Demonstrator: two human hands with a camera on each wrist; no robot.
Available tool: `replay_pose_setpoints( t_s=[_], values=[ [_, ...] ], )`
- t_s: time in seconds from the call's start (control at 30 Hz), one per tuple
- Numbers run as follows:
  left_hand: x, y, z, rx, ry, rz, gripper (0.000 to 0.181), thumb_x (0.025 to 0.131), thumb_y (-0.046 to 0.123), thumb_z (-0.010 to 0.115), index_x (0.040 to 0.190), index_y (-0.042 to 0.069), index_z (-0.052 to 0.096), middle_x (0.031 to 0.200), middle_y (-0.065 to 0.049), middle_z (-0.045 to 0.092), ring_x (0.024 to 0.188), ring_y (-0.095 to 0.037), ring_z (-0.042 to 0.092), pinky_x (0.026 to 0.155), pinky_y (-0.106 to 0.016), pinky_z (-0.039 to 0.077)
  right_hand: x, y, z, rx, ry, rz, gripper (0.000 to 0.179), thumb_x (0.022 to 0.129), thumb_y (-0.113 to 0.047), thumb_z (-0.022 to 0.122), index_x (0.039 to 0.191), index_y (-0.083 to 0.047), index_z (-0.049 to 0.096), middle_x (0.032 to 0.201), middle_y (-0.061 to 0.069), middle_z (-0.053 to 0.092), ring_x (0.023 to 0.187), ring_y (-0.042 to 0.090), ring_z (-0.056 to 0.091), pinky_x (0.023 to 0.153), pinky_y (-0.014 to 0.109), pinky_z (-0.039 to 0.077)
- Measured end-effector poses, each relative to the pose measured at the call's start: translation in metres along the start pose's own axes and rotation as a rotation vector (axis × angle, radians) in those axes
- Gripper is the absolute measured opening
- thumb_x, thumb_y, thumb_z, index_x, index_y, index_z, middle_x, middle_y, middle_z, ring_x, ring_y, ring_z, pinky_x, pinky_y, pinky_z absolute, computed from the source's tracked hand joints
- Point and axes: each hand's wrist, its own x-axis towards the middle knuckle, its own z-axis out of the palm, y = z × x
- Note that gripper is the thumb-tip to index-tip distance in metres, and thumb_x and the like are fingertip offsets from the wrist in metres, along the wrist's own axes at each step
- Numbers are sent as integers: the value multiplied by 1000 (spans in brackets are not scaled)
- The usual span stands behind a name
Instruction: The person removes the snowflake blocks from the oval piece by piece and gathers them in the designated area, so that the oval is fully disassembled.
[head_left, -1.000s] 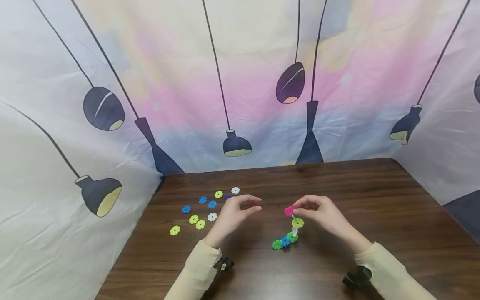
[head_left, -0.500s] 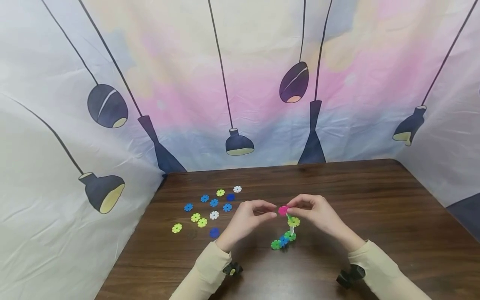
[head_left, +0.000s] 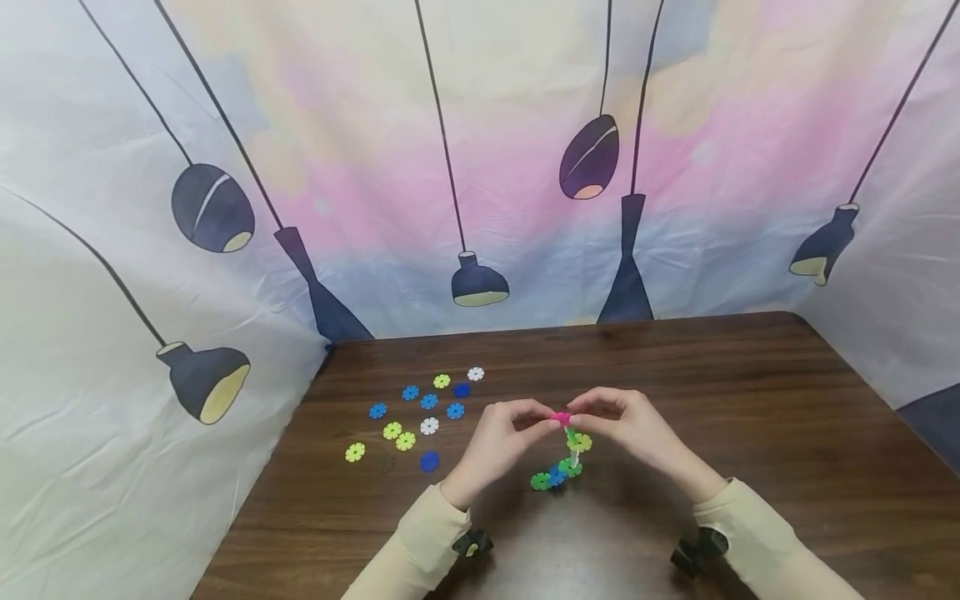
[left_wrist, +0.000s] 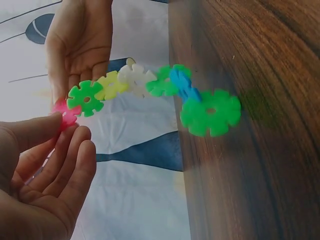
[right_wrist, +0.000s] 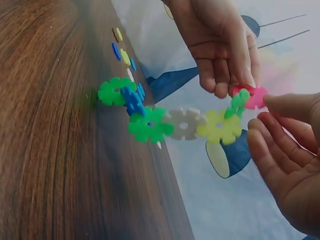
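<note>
Both hands pinch a pink notched snowflake disc (right_wrist: 257,98) between thumb and fingertips, my left hand (head_left: 495,442) from the left and my right hand (head_left: 637,429) from the right. From that disc hangs a chain of interlocked discs: a small green disc (left_wrist: 86,98), a yellow disc (right_wrist: 219,126), a white disc (right_wrist: 183,123), another green disc (right_wrist: 150,125), a blue disc (right_wrist: 132,101) and a green end disc (left_wrist: 210,112). The chain curves down toward the wooden table (head_left: 600,542), its green end close over the surface in the left wrist view.
Loose discs lie scattered on the table's left part, among them a white one (head_left: 429,426), a dark blue one (head_left: 429,462), a light blue one (head_left: 455,411) and a yellow-green one (head_left: 355,452). A printed cloth (head_left: 525,208) with lamp drawings hangs behind the table.
My left hand has moved right, from apart to pinching the pink disc. My right hand has brought the disc and its chain slightly left, and the pink disc now appears more edge-on.
</note>
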Motion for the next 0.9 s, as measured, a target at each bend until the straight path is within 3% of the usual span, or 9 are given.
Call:
replay_pose_setpoints(
  t_s=[0.27,0.47,0.73,0.9],
  values=[
    [1,-1,-1,9,61,18,18,94,31,73,101,16,78,95,8,75,84,-6,69,76,-28,56,1,5,3,-12,-140,15,42,90,-32,78,126,-13,68,115,0,71,104,18,67,87,32,54],
    [2,1,-2,-13,86,31,17,94,30,73,102,16,77,97,7,75,85,-7,70,77,-28,57,1,6,8,-59,-101,23,44,90,-37,77,125,-13,69,114,-3,71,104,16,66,91,35,53],
    [3,5,-5,1,8,-9,14,94,28,74,102,17,76,96,9,74,84,-7,68,76,-28,56,-3,4,8,-61,-83,31,38,88,-39,78,120,-19,71,107,-7,72,97,16,66,84,32,55],
    [2,9,-6,1,-47,0,12,93,26,75,102,17,76,97,9,73,83,-7,67,76,-31,57,-5,3,8,-62,-77,-7,35,87,-38,79,117,-21,72,104,-10,72,93,14,66,82,31,54]
  ],
)
